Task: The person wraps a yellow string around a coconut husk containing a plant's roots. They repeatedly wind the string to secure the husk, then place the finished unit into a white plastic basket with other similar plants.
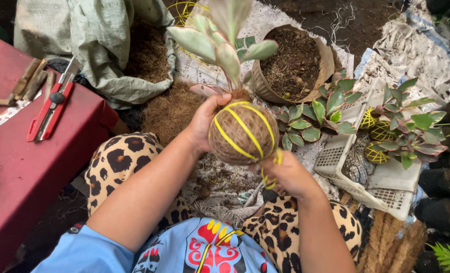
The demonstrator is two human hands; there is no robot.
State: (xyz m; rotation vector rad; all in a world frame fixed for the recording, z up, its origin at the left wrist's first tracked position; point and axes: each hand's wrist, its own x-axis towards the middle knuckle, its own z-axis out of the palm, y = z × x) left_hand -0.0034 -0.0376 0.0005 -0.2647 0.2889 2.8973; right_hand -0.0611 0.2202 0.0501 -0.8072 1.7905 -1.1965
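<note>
— What is being worked on?
— A fibre-wrapped root ball point(241, 132) with a leafy plant on top is being held above the lap, yellow string point(245, 126) crossing it.
— And the grips?
— The left hand point(204, 124) is cupping the ball's side; the right hand point(285, 174) is pinching the string's end beneath.
— Any advice?
— Keeping the string taut while turning probably helps. A white crate point(386, 184) is holding finished plants; a red cutter point(50, 108) is lying on the red worktop point(17, 167).

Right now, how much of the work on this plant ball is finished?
Done: three wrapped plants sit in the white basket. In hand: the left hand holds the fibre ball, already crossed with yellow string; the right hand grips the string's loose end. Left: that end appears not yet tied off.
</note>
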